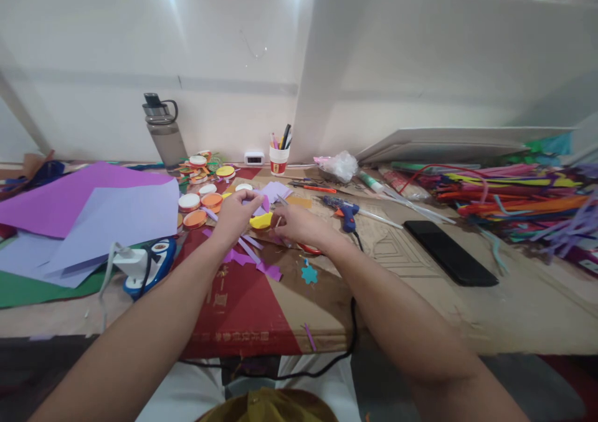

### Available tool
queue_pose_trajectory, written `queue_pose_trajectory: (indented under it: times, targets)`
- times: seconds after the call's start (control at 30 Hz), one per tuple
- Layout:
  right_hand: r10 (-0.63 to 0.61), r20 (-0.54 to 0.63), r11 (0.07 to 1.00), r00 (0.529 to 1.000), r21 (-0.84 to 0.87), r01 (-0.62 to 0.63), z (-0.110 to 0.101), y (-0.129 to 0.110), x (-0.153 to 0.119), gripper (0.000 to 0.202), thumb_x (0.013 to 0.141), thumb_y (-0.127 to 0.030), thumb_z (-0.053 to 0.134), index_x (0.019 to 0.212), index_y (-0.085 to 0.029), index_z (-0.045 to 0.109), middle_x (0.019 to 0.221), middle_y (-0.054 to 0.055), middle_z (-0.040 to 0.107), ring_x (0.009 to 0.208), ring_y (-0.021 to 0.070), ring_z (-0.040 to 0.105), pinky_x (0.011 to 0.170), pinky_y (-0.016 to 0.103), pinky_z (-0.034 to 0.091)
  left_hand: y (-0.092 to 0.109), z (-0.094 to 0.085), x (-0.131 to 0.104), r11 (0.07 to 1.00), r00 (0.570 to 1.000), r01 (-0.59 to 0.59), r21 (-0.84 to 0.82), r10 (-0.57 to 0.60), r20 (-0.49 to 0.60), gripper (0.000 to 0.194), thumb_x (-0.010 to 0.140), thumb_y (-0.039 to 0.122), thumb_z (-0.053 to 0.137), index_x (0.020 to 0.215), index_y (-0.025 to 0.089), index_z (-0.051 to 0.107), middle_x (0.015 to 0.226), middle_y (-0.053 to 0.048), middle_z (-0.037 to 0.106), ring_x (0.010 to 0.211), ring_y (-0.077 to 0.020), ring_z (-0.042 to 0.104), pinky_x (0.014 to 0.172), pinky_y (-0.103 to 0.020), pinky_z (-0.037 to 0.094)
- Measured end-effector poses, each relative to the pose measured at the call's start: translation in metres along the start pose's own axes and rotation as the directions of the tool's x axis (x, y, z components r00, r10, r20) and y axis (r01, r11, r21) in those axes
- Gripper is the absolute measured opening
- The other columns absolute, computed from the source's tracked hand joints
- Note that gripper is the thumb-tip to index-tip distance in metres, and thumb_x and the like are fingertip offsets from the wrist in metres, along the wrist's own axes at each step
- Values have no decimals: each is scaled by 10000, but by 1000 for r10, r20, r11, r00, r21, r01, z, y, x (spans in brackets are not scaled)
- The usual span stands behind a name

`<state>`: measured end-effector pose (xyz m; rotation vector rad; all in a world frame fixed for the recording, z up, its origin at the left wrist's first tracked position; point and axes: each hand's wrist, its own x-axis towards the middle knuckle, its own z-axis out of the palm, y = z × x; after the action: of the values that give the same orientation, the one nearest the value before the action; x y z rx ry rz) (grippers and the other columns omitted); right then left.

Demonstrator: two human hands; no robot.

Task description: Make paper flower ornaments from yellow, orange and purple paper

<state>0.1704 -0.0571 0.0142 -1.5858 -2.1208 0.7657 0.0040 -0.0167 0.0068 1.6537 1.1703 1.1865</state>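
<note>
Left hand: my left hand is pinched, thumb against fingertips, on a small purple piece, just above centre of the frame.
Right hand: my right hand is curled around scissors, blades angled up toward the purple piece, red handle below the palm.
Front edge: the cardboard ends low in the frame; a thin purple strip lies near that edge, and a black cable hangs over it.
Room: I have width between the teal cutout, lower centre, and the phone, lower right.
Tight side: purple scraps and lavender strips lie under and beside my left wrist.
Back edge: one bottle, upper left; one small display and one pen cup by the wall.
Round discs: at least six, left of centre; the orange discs number two.
Sheets: one magenta, one green and at least two lavender sheets, left side.
Power: one white plug on a blue power strip, lower left.
Glue gun: one glue gun, right of my right hand.
Colored strips: a heap of colored strips, far right, too tangled to count.
</note>
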Motion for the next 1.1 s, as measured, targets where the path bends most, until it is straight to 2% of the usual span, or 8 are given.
queue_pose_trajectory:
  times: [0.2, 0.37, 0.43, 0.63, 0.73, 0.83, 0.93, 1.1]
  targets:
    - [-6, -207, 1000, 978, -1, 6, -4, -2, 4, 105, 823, -252, 618, 781, -166, 661, 729, 23, 662, 643, 123, 552, 585, 241, 349, 3, -1, 0, 992, 1000, -27, 123, 25, 19, 255, 762, 394, 612, 758, 147, 678, 761, -21, 645, 669, -134, 537, 633, -249, 412]
    - [-53, -349, 968, 936, 212, 134, -2, -2, 8, 232, 817, -207, 617, 1046, -172, 619, 777, 1, 645, 685, 115, 567, 636, 233, 401, 3, -1, 0, 983, 996, -63, 170, 53, 66, 268, 770, 422, 610, 756, 160, 664, 774, -19, 658, 730, -155, 565, 683, -262, 409]
    - [-81, -364, 957, 928, 232, 175, -1, -3, 9, 285, 783, -166, 634, 1067, -179, 615, 732, -23, 613, 660, 112, 554, 631, 232, 404, 3, 0, 0, 985, 994, -57, 161, 41, 101, 279, 770, 438, 609, 758, 164, 659, 755, -13, 652, 731, -158, 567, 679, -261, 408]
    - [-111, -381, 958, 918, 206, 201, 0, -1, 11, 121, 715, -68, 593, 776, -172, 602, 700, -34, 582, 665, 102, 528, 626, 222, 391, 0, 2, 0, 990, 989, -37, 139, 17, 146, 274, 770, 439, 609, 775, 167, 646, 724, 0, 617, 681, -143, 529, 658, -258, 396]
    - [-81, -388, 923, 918, 318, 216, -3, 4, 15, 67, 724, -114, 579, 744, -176, 568, 693, -38, 563, 659, 101, 523, 630, 226, 405, 0, 5, -1, 998, 982, -55, 12, 52, 181, 231, 731, 353, 650, 878, 178, 613, 807, 1, 619, 720, -138, 555, 686, -251, 423]
    - [17, -378, 862, 926, 474, 177, -11, 9, 17, 46, 737, -195, 592, 739, -183, 548, 671, -42, 551, 619, 96, 512, 596, 224, 407, 2, 8, -1, 978, 984, -9, -211, 46, 174, 465, 637, 223, 686, 1069, 204, 516, 893, 3, 622, 704, -125, 581, 661, -242, 449]
    - [131, -357, 820, 925, 564, 101, -18, 11, 17, 71, 750, -243, 586, 764, -187, 544, 646, -41, 547, 573, 93, 498, 516, 210, 374, 3, 11, 0, 950, 985, 63, -306, -10, 173, 642, 599, 181, 690, 1188, 205, 435, 806, 20, 621, 630, -122, 579, 607, -236, 442]
    - [134, -388, 799, 912, 587, 133, -21, 12, 17, 86, 735, -242, 606, 760, -184, 548, 660, -36, 558, 579, 90, 515, 504, 202, 371, -1, 10, 3, 963, 987, 93, -253, -56, 149, 418, 614, 235, 729, 985, 165, 548, 780, 2, 638, 639, -117, 568, 580, -220, 426]
